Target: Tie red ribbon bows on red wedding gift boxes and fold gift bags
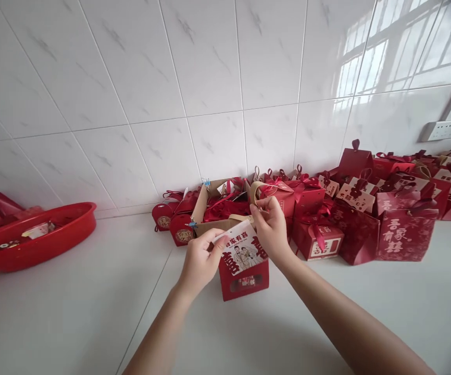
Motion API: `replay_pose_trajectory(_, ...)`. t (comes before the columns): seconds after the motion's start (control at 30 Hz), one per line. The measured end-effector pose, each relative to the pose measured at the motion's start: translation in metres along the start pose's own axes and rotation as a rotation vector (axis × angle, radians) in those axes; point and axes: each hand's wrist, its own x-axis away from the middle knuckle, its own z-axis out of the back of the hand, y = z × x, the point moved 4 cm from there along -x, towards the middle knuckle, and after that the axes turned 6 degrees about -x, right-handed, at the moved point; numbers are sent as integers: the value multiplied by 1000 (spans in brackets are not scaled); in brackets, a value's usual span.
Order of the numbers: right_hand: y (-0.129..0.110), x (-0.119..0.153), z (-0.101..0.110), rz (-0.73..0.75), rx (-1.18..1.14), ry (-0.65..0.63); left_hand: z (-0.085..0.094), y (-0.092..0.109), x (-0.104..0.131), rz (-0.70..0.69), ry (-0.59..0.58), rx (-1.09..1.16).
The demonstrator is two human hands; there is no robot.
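A small red gift box with an oval window stands upright on the counter in front of me. Its white upper panel carries a printed couple and red characters. My left hand pinches that panel at its upper left corner. A beige ribbon is looped above the box's top right, and my right hand pinches it between thumb and fingers. Part of the ribbon stretches left behind the panel. My fingers hide where it meets the box.
An open cardboard box full of red ribbons stands just behind. Several red gift boxes crowd the right side along the tiled wall. A red basin sits at left, and a power strip is at far right.
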Motion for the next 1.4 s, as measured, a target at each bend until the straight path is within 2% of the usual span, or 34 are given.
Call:
replay_pose_trajectory(0.1, 3, 15, 11, -6, -21, -1, -4, -12, 5, 10, -22, 38)
replay_pose_trajectory(0.23, 12, 28, 23, -60, -102, 1, -9, -15, 10, 27, -25, 127)
replay_pose_trajectory(0.43, 26, 44, 16, -178, -237, -3, -19, -14, 17, 150, 72, 329)
replay_pose_trajectory(0.57, 25, 49, 17, -189, -270, 12, -29, -19, 19, 267, 46, 483)
replay_pose_trajectory(0.7, 19, 46, 21, -208, -286, -14, -27, -20, 18, 240, 30, 409)
replay_pose_trajectory(0.83, 14, 46, 17, -250, -262, -104, -26, -21, 18, 223, -34, 372)
replay_pose_trajectory(0.93, 13, 49, 10, -195, -152, -153, -29, -23, 18, 256, -49, 430)
replay_pose_trajectory(1.17, 12, 54, 9, -71, -19, -108, -35, -23, 19, 241, -68, 512)
replay_pose_trajectory(1.4, 13, 54, 13, -68, -2, -135, -35, -25, 17, 195, -68, 438)
